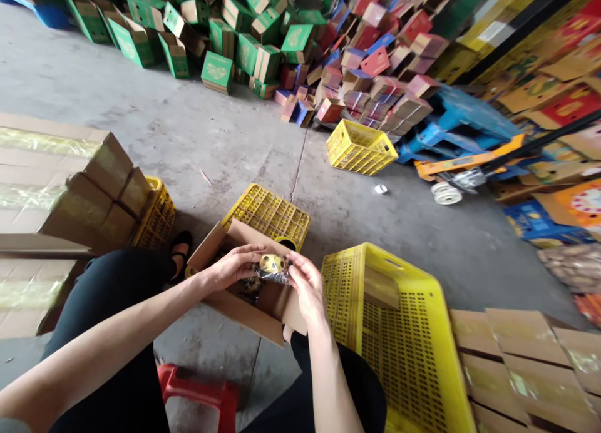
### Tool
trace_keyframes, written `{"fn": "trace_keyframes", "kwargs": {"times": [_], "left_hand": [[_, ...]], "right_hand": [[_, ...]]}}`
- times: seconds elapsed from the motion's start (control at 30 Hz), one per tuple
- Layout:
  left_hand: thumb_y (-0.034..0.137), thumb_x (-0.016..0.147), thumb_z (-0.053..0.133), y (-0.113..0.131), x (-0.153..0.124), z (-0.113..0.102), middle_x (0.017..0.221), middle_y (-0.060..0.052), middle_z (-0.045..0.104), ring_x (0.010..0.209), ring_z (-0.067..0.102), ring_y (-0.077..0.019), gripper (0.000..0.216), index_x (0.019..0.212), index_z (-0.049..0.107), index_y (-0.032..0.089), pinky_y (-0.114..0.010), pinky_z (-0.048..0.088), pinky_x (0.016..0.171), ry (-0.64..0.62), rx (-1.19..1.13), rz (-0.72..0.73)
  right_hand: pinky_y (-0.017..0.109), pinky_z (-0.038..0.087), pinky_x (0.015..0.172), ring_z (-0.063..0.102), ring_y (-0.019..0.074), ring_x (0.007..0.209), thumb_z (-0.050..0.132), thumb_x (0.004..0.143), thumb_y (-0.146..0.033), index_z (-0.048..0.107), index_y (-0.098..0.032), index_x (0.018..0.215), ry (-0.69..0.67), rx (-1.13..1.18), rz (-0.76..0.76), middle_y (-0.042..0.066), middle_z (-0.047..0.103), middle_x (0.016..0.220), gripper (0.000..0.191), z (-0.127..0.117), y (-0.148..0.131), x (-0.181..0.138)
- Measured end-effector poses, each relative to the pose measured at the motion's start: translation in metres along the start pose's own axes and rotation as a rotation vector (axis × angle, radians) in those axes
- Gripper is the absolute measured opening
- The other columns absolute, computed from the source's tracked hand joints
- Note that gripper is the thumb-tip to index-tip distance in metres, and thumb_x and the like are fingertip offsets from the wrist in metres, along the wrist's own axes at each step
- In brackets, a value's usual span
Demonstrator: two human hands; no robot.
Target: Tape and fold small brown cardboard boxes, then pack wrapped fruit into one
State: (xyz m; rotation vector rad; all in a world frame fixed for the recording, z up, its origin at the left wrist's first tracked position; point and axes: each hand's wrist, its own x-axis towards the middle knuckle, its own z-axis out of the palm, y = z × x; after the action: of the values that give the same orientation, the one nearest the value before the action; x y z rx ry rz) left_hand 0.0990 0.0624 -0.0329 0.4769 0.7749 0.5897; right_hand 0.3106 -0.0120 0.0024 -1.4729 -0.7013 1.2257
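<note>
Between my two hands is a small yellow-and-black item in clear plastic wrapping; its exact kind I cannot make out. My left hand grips its left end with fingers closed, and my right hand pinches the right end. Directly below stands an open cardboard box, its flaps spread out. Several dark wrapped pieces lie inside, partly hidden by my left hand and forearm. Under the box's far side is an upturned yellow crate.
To the right stands a large yellow crate with a piece of cardboard inside. Stacked cartons rise at the left, more cartons at the lower right. A red stool is below. Farther off are another yellow crate and a pallet jack.
</note>
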Motion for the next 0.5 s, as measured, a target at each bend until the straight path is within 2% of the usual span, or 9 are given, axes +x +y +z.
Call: {"fn": "trace_keyframes", "kwargs": {"times": [0.07, 0.13, 0.33, 0.43, 0.5], "left_hand": [[0.044, 0.079, 0.091, -0.001, 0.0, 0.001, 0.126, -0.011, 0.075, 0.099, 0.075, -0.0235, 0.053, 0.124, 0.076, 0.02, -0.028, 0.061, 0.079, -0.008, 0.007, -0.022], [0.049, 0.081, 0.09, -0.002, -0.001, 0.0, 0.124, -0.012, 0.075, 0.097, 0.075, -0.0234, 0.055, 0.125, 0.075, 0.02, -0.028, 0.061, 0.077, -0.034, 0.04, -0.049], [0.035, 0.071, 0.098, -0.006, -0.002, -0.007, 0.118, -0.008, 0.074, 0.092, 0.074, -0.0191, 0.058, 0.121, 0.073, 0.023, -0.03, 0.059, 0.08, -0.029, 0.072, 0.007], [0.029, 0.068, 0.1, -0.007, -0.002, -0.007, 0.114, -0.007, 0.075, 0.09, 0.073, -0.0179, 0.063, 0.124, 0.072, 0.024, -0.027, 0.056, 0.077, -0.04, 0.106, 0.038], [0.027, 0.066, 0.1, -0.007, -0.003, -0.005, 0.115, -0.007, 0.076, 0.091, 0.073, -0.0186, 0.064, 0.124, 0.073, 0.024, -0.027, 0.055, 0.079, -0.052, 0.128, 0.034]], "right_hand": [[0.039, 0.062, 0.087, 0.074, 0.0294, 0.11, 0.088, 0.073, -0.047, 0.076, -0.025, 0.121, -0.002, 0.007, -0.007, 0.011, 0.076, 0.128, 0.054, 0.0, 0.001, 0.0], [0.041, 0.061, 0.09, 0.074, 0.0295, 0.111, 0.088, 0.074, -0.047, 0.076, -0.025, 0.122, -0.006, 0.003, -0.007, 0.01, 0.076, 0.127, 0.055, 0.001, 0.001, 0.0], [0.041, 0.06, 0.094, 0.071, 0.0295, 0.118, 0.086, 0.077, -0.051, 0.077, -0.026, 0.121, -0.045, -0.034, 0.012, 0.01, 0.076, 0.13, 0.052, 0.003, -0.006, -0.003], [0.044, 0.056, 0.104, 0.068, 0.0291, 0.126, 0.085, 0.081, -0.052, 0.077, -0.028, 0.123, -0.145, -0.131, 0.005, 0.009, 0.072, 0.139, 0.05, 0.005, -0.01, -0.006], [0.045, 0.054, 0.108, 0.069, 0.0286, 0.125, 0.085, 0.081, -0.051, 0.077, -0.028, 0.127, -0.226, -0.188, -0.001, 0.008, 0.071, 0.141, 0.052, 0.005, -0.009, -0.007]]}}
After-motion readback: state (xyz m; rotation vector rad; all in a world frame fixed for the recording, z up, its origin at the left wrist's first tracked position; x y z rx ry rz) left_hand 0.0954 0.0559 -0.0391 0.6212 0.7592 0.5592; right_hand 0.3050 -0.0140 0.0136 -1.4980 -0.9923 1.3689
